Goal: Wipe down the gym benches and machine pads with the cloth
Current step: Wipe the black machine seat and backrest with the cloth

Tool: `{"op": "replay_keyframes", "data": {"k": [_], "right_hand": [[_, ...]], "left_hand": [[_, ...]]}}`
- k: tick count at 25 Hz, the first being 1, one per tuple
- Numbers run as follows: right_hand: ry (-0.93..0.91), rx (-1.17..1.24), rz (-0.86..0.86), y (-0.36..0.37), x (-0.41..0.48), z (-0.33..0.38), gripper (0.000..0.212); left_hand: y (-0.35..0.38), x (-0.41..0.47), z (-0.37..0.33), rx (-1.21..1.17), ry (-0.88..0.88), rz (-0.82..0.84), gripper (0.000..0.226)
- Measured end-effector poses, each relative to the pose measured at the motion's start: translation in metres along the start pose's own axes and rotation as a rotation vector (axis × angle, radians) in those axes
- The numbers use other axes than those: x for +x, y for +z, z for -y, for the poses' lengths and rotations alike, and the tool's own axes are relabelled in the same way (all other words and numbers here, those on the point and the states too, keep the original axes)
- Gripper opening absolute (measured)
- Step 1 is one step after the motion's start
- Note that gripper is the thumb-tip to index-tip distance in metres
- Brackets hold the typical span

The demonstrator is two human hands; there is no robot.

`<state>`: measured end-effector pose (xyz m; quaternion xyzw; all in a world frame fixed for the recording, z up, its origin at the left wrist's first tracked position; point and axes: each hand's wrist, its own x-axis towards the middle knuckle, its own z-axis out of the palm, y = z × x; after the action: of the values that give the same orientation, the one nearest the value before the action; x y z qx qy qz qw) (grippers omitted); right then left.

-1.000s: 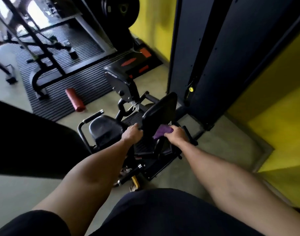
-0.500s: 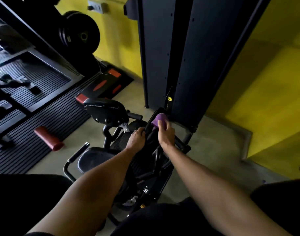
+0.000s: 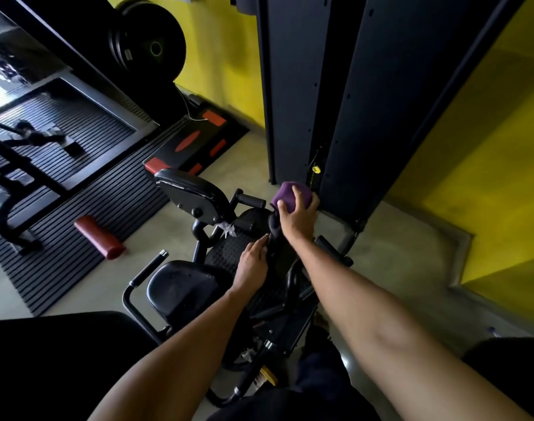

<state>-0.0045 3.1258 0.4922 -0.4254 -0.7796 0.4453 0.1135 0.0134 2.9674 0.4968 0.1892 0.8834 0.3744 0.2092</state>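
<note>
My right hand grips a bunched purple cloth and presses it on the top end of a narrow black upright pad of a black machine. My left hand rests against the left side of that same pad, lower down, fingers laid flat on it. A black seat pad lies to the left below my left forearm. Another black pad stands tilted further back on the left. The lower part of the upright pad is hidden behind my arms.
A tall black weight-stack housing stands just behind the cloth, against a yellow wall. A red foam roller lies on the ribbed black floor mat. Weight plates hang at the back left. A red-and-black step board lies on the floor.
My right hand has carried the cloth up the upright pad from its lower part to its top end. My left hand has slid lower along the pad's side. The view has turned right.
</note>
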Motion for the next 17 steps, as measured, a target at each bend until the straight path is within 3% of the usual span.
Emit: {"op": "replay_keyframes", "data": {"k": [3,6,10,17], "right_hand": [[-0.045,-0.041,0.022,-0.005,0.014,0.001,0.057],[-0.285,0.020,-0.061,0.002,-0.044,-0.035,0.056],[-0.259,0.084,0.039,0.010,-0.101,-0.058,0.064],[-0.290,-0.256,-0.157,-0.004,0.031,-0.013,0.059]], "left_hand": [[-0.007,0.009,-0.001,0.032,0.017,0.055,0.047],[-0.010,0.011,0.005,0.070,0.072,0.111,0.052],[-0.001,0.003,0.009,0.045,0.054,0.058,0.037],[0.009,0.004,-0.008,0.060,-0.034,-0.027,0.045]]}}
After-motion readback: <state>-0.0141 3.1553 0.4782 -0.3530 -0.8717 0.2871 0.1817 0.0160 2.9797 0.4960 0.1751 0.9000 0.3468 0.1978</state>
